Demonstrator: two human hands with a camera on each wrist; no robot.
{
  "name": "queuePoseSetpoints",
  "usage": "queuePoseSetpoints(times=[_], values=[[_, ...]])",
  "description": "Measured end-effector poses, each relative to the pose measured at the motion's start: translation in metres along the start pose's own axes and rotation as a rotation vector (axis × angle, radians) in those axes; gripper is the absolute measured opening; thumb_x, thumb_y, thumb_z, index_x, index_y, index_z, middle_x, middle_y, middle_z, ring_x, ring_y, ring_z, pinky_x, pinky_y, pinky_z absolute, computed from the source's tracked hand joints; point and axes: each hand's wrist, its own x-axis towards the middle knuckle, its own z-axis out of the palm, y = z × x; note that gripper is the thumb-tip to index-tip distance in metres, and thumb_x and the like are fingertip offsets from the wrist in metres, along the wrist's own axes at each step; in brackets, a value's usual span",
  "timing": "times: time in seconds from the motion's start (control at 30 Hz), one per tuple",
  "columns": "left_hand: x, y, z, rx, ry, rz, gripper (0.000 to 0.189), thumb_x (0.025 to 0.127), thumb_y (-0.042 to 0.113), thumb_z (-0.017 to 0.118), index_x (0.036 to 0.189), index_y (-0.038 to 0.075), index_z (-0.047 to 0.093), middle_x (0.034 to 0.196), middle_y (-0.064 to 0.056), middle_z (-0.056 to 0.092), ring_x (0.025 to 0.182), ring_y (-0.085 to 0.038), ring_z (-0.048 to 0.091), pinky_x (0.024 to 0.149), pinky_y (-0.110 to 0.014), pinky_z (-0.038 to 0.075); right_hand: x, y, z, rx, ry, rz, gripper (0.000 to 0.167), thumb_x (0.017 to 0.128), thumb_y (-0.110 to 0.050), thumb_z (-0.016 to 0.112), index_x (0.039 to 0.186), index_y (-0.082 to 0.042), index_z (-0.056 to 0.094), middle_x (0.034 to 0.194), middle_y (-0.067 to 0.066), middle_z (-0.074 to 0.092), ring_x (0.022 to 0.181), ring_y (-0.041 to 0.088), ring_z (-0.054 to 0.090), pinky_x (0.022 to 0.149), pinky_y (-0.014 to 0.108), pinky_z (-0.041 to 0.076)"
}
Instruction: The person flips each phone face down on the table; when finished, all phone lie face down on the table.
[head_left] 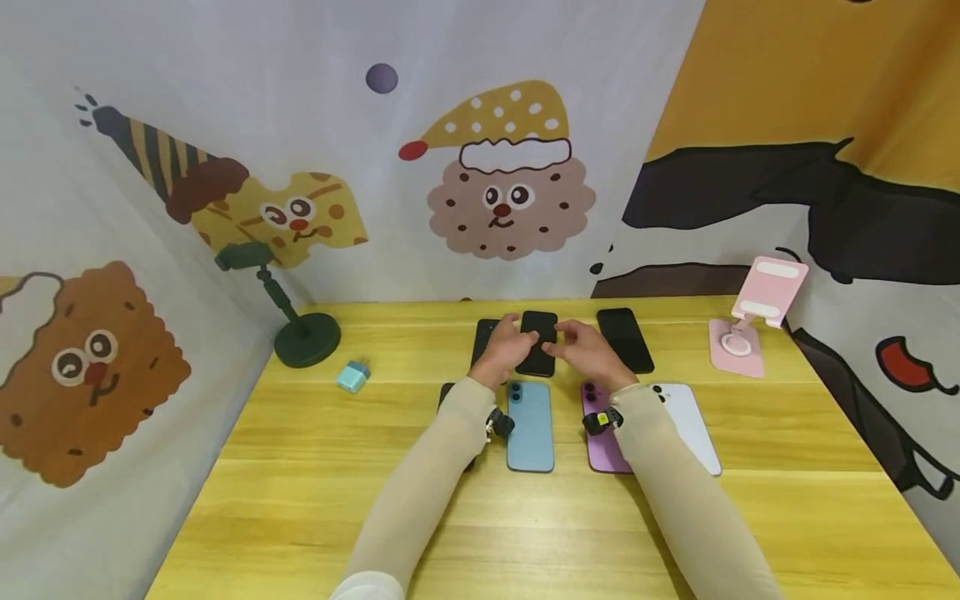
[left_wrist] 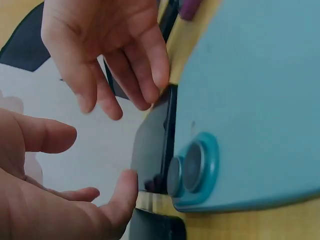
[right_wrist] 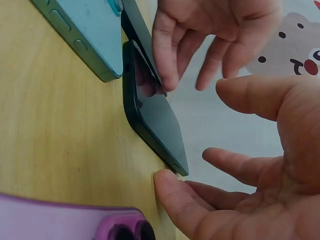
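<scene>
A black phone (head_left: 537, 363) lies screen up in the middle of the back row, between the two hands. My left hand (head_left: 504, 350) is at its left side, thumb reaching over the screen and fingers loosely bent. From the other side my right hand (head_left: 592, 352) reaches to its right edge; in the right wrist view a fingertip (right_wrist: 167, 182) is right at the phone's corner. Neither hand grips anything. Another black phone (head_left: 482, 335) lies partly hidden beside the left hand. Nearer the front, a light blue phone (head_left: 530, 433) lies camera side up.
A purple phone (head_left: 604, 450) and a white phone (head_left: 688, 425) lie partly under the right arm, a dark phone (head_left: 446, 392) under the left. One more black phone (head_left: 626, 340) is back right. A green stand (head_left: 306, 340), charger plug (head_left: 353, 377) and pink phone stand (head_left: 768, 292) flank them.
</scene>
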Motion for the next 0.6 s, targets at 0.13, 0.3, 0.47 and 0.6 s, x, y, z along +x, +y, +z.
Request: queuePoseSetpoints(times=[0.13,0.3,0.47,0.6], values=[[0.0035,-0.0025,0.0005,0.005,0.000,-0.014,0.068,0.109,0.022,0.059,0.168,0.012,0.028,0.171,-0.016,0.034,0.146,-0.037,0.051,0.119,-0.057,0.044,0.0013,0.0013,-0.0002,0.023,-0.016,-0.002,0.073,0.102,-0.042,0.069,0.160,-0.008,0.043,0.166,0.018,0.041,0.153,0.040,0.039,0.124,0.060,0.036],[0.0055,-0.0035,0.0009,-0.036,-0.019,-0.021,0.068,0.108,0.022,0.058,0.168,0.009,0.028,0.170,-0.018,0.035,0.138,-0.039,0.059,0.117,-0.054,0.047,0.0023,0.0028,0.0009,0.058,-0.034,0.007,0.075,0.102,-0.041,0.069,0.163,-0.008,0.039,0.169,0.017,0.037,0.156,0.040,0.036,0.124,0.059,0.037],[0.0056,-0.0069,-0.0013,-0.044,0.007,-0.020,0.064,0.108,0.021,0.058,0.167,0.011,0.033,0.165,-0.016,0.043,0.144,-0.037,0.052,0.119,-0.058,0.043,0.0002,0.0045,-0.0008,0.079,-0.028,0.008,0.075,0.102,-0.038,0.071,0.162,-0.007,0.039,0.168,0.017,0.039,0.154,0.039,0.039,0.123,0.057,0.039],[0.0089,-0.0084,-0.0038,-0.127,-0.002,0.044,0.059,0.108,0.020,0.059,0.163,0.010,0.041,0.158,-0.014,0.052,0.142,-0.036,0.055,0.118,-0.057,0.045,0.0012,0.0030,-0.0024,0.084,-0.025,-0.001,0.076,0.100,-0.038,0.073,0.161,-0.007,0.041,0.166,0.018,0.042,0.153,0.040,0.041,0.123,0.058,0.038]])
